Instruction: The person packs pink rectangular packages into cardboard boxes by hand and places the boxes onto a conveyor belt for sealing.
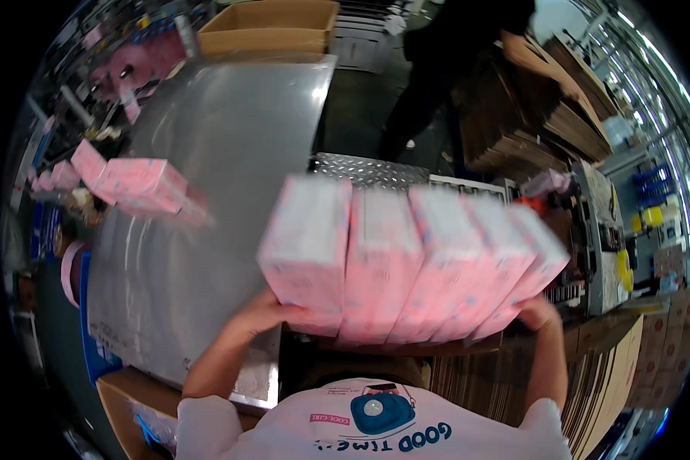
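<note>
Row of packs (pixel 383 287): five pink-and-white packs, lined up side by side, just off centre toward five o'clock; grouping appears complete; support beneath cannot be told.
Left hand (pixel 280 313): grasping the row's end at its eight o'clock.
Right hand (pixel 538 313): grasping the opposite end, at four o'clock.
Loose packs (pixel 142 184): ten o'clock, by the metal tabletop (pixel 230 115); outside the row, judged outstanding.
Carton (pixel 261 42): open, eleven o'clock; contents cannot be told.

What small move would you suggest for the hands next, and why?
Perhaps press the left hand and right hand gently inward: they hold the row of pink packs at its two ends, and gaps show between the packs' tops.
</note>
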`<state>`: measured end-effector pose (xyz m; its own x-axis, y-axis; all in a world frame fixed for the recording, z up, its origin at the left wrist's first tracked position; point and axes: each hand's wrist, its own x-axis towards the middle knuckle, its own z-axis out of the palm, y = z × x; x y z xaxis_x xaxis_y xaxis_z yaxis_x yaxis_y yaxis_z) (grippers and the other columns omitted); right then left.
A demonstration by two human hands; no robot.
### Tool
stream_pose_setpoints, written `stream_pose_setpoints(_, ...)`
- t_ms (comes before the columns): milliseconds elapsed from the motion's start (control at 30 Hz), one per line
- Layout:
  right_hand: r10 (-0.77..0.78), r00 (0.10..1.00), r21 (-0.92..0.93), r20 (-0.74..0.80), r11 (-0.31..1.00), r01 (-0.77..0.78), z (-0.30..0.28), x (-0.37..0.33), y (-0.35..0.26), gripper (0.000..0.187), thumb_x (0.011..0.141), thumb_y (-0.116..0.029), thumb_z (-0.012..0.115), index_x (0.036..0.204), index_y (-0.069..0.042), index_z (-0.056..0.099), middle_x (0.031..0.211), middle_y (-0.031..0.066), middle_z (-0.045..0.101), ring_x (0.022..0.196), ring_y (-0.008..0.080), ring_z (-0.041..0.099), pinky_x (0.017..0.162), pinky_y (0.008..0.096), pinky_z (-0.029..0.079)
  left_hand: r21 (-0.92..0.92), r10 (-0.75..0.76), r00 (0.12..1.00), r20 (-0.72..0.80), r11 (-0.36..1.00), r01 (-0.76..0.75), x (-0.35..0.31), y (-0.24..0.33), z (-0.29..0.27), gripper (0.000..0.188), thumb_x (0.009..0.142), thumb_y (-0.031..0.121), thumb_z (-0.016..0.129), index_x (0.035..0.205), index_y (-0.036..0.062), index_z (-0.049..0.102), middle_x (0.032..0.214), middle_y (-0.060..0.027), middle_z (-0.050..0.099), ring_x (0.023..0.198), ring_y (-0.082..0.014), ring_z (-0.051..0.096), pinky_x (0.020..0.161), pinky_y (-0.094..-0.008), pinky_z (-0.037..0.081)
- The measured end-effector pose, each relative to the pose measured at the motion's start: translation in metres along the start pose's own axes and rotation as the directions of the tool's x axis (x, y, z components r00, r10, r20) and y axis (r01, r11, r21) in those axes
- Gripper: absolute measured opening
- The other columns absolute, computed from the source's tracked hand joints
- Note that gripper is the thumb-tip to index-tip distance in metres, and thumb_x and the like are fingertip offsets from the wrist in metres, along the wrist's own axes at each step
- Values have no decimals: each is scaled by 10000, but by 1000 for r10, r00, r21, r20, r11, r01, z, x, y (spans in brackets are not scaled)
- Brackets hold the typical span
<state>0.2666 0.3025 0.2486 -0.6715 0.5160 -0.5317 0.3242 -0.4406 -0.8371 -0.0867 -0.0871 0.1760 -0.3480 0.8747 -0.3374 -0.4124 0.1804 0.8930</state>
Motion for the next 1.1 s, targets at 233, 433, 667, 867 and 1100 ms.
stream_pose_setpoints(233, 269, 857, -209, -440, 897, -389, -52, 3, 223, 383, 751, -34, 566, 1130, 21, 559, 1045, 99, 615, 947, 182, 584, 819, 302, 465, 37, -259, 959, -117, 964, 265, 78, -168, 55, 732, 752, -6, 583, 1394, 69, 238, 1228, -100, 485, 1117, -204, 488, 951, -330, 409)
stream_pose_setpoints(433, -596, 739, -799, -315, 587, 132, -6, 4, 118, 851, 741, -122, 713, 1409, 5, 202, 1398, 200, 307, 1315, 329, 287, 1071, 381, 265, 615, 319, 931, -177, 774, -148, 80, -102, 76, 814, 763, 147, 627, 1417, -13, 170, 1396, -227, 305, 1316, -306, 303, 1055, -482, 266)
stream_pose_setpoints(667, -329, 909, -966, -257, 119, -230, 55, 117, 134, 1046, 719, -694, 552, 1462, -92, 127, 1524, 172, 27, 1397, 386, -8, 1002, 707, 38, 990, 260, 955, 140, -69, -126, 159, -105, 98, 918, 734, 512, 627, 1425, 40, 250, 1497, -170, 181, 1394, -331, 127, 1057, -626, 44)
stream_pose_setpoints(867, 30, 997, -977, -74, 200, -79, 30, 122, 136, 873, 814, -562, 546, 1459, -106, 173, 1529, 142, 37, 1399, 357, 58, 1062, 625, 109, 981, 120, 991, 58, 176, -79, 161, -122, 78, 747, 742, 475, 653, 1293, 24, 426, 1421, -215, 293, 1344, -332, 214, 1075, -522, 135)
stream_pose_setpoints(1100, -380, 836, -917, -395, 219, -334, -70, 19, 87, 431, 788, -343, 592, 1027, 13, 632, 1107, 205, 596, 1047, 348, 565, 880, 396, 458, 771, 307, 742, -596, 477, 422, 67, -216, -19, 558, 924, 188, 486, 1380, -45, 265, 1399, -259, 327, 1303, -341, 329, 1079, -386, 283)
